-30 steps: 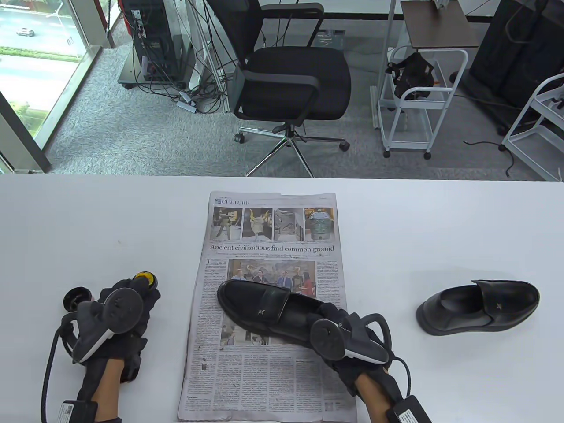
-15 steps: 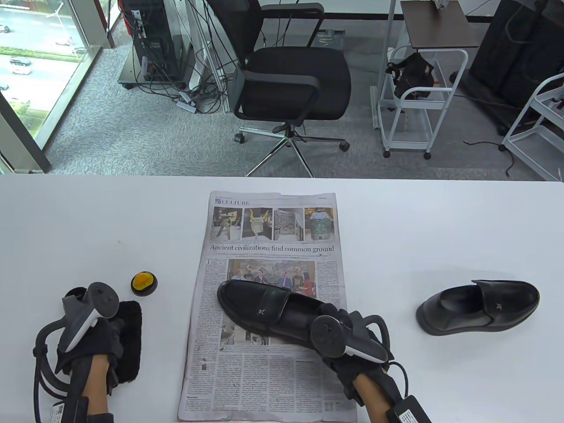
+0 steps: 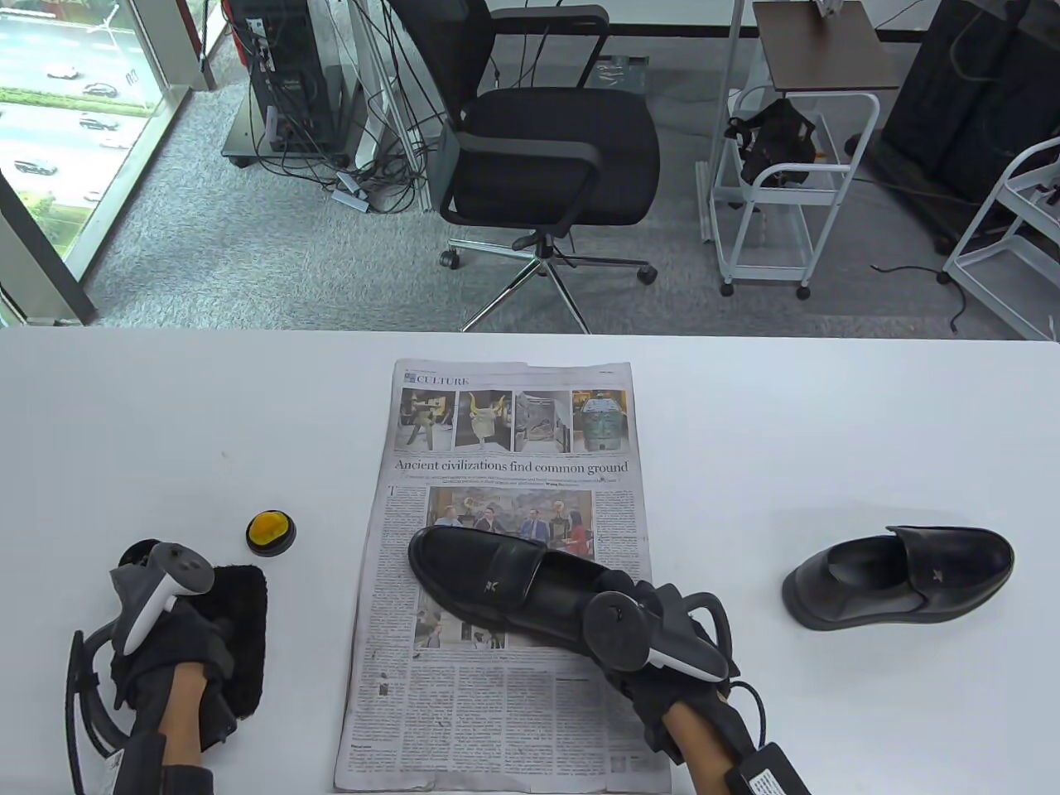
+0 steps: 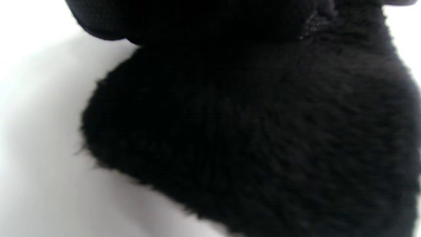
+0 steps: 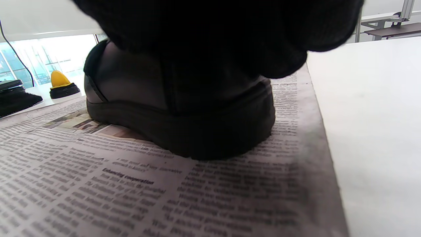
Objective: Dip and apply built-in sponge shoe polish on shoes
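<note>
White tabletop (image 3: pixel 828 414) runs across the lower half of the table view, with grey carpet and a black office chair (image 3: pixel 538 149) behind it. A sheet of newspaper (image 3: pixel 505 704) lies flat in the middle. On it sits a black leather loafer (image 3: pixel 489 580), toe pointing up-left, sole down on the print. The right hand (image 3: pixel 654 646) is at the loafer's heel end; in the right wrist view its gloved fingers (image 5: pixel 230 39) wrap down over the back of the heel, gripping it.

A second black loafer (image 3: pixel 898 575) rests on the bare table well to the right of the paper, apart from both hands.

The round black polish applicator with its yellow sponge tip (image 3: pixel 271 531) stands upright on the table left of the newspaper, touched by neither hand; it lies just beyond the left hand and well across the paper from the right. A round black cap (image 3: pixel 137 553) lies left of it, partly behind the tracker. The left hand (image 3: pixel 174 654) lies over a fluffy black buffing mitt (image 3: pixel 244 638) on the table; whether its fingers curl round the mitt or merely rest on it cannot be told, since the left wrist view shows only dark fleece (image 4: pixel 263 148).
</note>
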A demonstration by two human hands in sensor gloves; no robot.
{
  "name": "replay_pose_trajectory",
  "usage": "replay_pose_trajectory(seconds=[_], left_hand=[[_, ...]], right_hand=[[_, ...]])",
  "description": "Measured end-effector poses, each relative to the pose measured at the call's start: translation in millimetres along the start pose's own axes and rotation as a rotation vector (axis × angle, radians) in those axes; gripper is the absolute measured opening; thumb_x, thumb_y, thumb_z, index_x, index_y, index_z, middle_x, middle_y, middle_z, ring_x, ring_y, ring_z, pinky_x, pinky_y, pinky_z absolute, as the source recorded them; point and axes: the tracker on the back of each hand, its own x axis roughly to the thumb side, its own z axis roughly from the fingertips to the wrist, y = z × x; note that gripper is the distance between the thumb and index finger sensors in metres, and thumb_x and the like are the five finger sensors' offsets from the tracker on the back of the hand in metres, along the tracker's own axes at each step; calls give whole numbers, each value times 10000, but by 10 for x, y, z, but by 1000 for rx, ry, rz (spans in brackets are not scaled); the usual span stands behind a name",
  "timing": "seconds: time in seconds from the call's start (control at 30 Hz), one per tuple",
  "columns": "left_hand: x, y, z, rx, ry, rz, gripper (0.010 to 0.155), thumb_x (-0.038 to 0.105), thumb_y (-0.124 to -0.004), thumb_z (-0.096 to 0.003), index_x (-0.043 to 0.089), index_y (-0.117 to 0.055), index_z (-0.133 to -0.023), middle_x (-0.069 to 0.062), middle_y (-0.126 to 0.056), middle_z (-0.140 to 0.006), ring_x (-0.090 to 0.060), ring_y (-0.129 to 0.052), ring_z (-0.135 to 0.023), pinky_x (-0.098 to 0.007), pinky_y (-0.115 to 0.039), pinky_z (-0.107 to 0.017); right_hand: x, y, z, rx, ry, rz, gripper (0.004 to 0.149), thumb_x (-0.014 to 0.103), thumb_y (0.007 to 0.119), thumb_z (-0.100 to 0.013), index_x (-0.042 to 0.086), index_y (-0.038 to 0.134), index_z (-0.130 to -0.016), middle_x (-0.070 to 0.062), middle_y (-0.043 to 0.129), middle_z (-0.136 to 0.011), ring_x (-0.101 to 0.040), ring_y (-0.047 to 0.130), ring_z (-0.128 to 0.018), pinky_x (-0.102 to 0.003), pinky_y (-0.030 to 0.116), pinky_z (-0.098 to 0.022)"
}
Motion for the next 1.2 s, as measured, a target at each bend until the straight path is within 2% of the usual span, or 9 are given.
replay_pose_trajectory(seconds=[0.1,0.23,0.33,0.47,0.67,0.73,0.83,1.0,1.2], left_hand=[[47,13,42,46,-16,-12,514,392,-700,-574,133,-559,-995,-292,-539,-1017,-430,-679,-790,-570,-659,-612],[142,122,202,70,-34,-85,482,413,-760,-579,189,-616,-980,-282,-674,-1064,-517,-772,-869,-571,-728,-616],[196,238,365,116,-87,-48,489,426,-800,-556,208,-654,-969,-139,-891,-958,-409,-983,-753,-506,-860,-537],[352,375,662,238,-189,-66,505,421,-828,-544,179,-626,-938,-87,-895,-864,-340,-964,-694,-499,-834,-542],[699,480,1099,441,-506,13,747,416,-872,-511,-4,-539,-1031,-50,-825,-767,-325,-888,-656,-547,-785,-553],[838,482,1225,477,-617,61,720,400,-881,-513,-4,-583,-1029,-45,-838,-725,-321,-894,-643,-552,-788,-547],[1102,477,1337,571,-736,70,510,389,-878,-520,147,-737,-946,-52,-826,-716,-358,-853,-703,-578,-745,-582],[1521,363,1454,642,-965,132,452,308,-790,-590,240,-621,-1003,-147,-826,-1004,-427,-902,-810,-577,-783,-596],[1886,-194,1660,867,-1160,-2,447,308,-803,-569,277,-632,-980,-89,-858,-1003,-376,-967,-824,-521,-846,-567]], right_hand=[[-5,3,1,-2,-2,-7,383,374,744,-458,239,781,-814,-86,656,-944,-452,868,-657,-616,742,-543],[-11,6,0,-1,-4,-12,383,374,744,-458,239,778,-815,-86,653,-946,-452,865,-658,-618,738,-544],[-15,5,-2,2,-3,-14,384,373,744,-459,238,777,-816,-87,651,-946,-451,864,-660,-617,736,-547],[-15,3,-2,4,0,-13,385,374,744,-459,237,777,-818,-86,651,-947,-449,863,-664,-617,734,-550],[-11,3,-6,11,5,-8,388,374,745,-458,237,773,-819,-87,649,-948,-451,861,-663,-618,733,-551],[-13,3,-6,12,5,-8,388,374,745,-458,238,773,-820,-88,648,-948,-450,859,-664,-619,731,-551],[-13,7,-7,12,5,-12,389,374,745,-458,237,772,-821,-87,647,-949,-450,856,-666,-620,728,-552],[-15,10,-7,11,5,-15,389,374,744,-459,237,770,-822,-85,645,-949,-450,855,-665,-621,728,-551],[-18,13,-11,12,3,-20,386,374,744,-459,238,771,-819,-87,646,-947,-453,854,-661,-623,726,-550]])
